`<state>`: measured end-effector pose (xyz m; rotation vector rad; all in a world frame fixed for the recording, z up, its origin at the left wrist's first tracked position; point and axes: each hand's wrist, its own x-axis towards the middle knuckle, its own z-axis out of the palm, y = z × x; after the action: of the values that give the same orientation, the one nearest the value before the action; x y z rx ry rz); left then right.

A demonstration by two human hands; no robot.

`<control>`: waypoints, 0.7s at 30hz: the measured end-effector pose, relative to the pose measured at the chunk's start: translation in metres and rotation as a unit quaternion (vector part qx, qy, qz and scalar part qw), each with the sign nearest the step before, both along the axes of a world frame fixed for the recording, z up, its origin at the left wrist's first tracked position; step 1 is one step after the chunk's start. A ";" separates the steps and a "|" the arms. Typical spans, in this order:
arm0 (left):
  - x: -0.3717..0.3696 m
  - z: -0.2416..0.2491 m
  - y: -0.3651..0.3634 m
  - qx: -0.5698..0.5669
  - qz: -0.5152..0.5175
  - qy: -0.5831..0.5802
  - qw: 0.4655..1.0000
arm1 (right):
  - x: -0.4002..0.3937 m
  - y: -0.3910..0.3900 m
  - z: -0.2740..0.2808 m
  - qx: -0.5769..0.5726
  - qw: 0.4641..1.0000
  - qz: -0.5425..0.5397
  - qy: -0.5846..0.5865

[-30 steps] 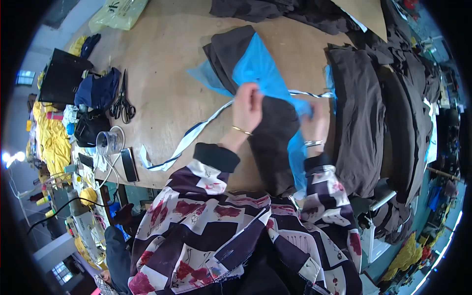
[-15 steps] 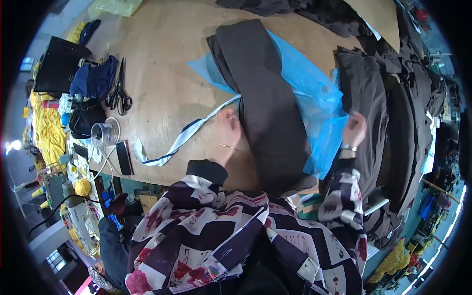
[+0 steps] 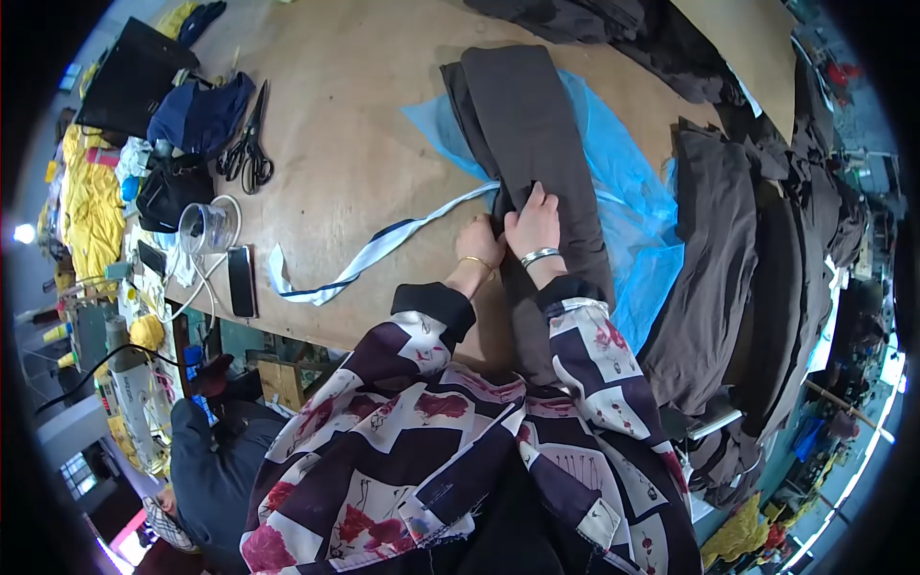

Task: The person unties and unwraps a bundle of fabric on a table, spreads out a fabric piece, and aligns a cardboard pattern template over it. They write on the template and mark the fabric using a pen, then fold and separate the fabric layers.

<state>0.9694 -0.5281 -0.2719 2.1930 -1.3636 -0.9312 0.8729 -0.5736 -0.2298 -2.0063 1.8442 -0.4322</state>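
Note:
A long folded bundle of dark cloth point(image 3: 537, 115) lies on the wooden table over a blue plastic sheet point(image 3: 637, 220). At the bundle's left edge, my left hand point(image 3: 479, 241) has its fingers bent against the cloth edge; its fingertips are partly hidden. Close beside it, my right hand point(image 3: 535, 228) rests on the dark cloth, fingers curled at its edge; what lies under them is hard to make out. A white and blue fabric strip point(image 3: 369, 254) runs leftwards from under the bundle, near both hands.
Black scissors point(image 3: 251, 149), a phone point(image 3: 241, 282) and a clear plastic cup point(image 3: 199, 230) are at the left of the table point(image 3: 326, 115). More dark cloth point(image 3: 709, 249) is stacked at the right. A co-worker's dark sleeve point(image 3: 211, 470) shows at the lower left.
My right hand has moved left from the blue sheet's right side onto the dark bundle. My left hand has shifted to the bundle's edge. The view has shifted slightly.

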 end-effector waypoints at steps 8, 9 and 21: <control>-0.023 -0.001 0.004 -0.110 0.068 -0.049 0.990 | -0.096 -0.059 -0.007 0.069 0.989 0.002 -0.134; -0.023 0.000 0.004 -0.092 0.072 0.012 0.993 | -0.122 -0.069 -0.006 0.048 0.996 0.033 -0.072; 0.162 0.088 -0.143 -0.139 -0.023 -0.217 0.966 | -0.125 0.039 0.032 0.254 0.658 -0.352 -0.616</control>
<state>1.1314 -0.6713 -0.1844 2.2267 -1.6273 -0.2482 0.7482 -0.5347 -0.1980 -0.2162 1.3711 -0.9992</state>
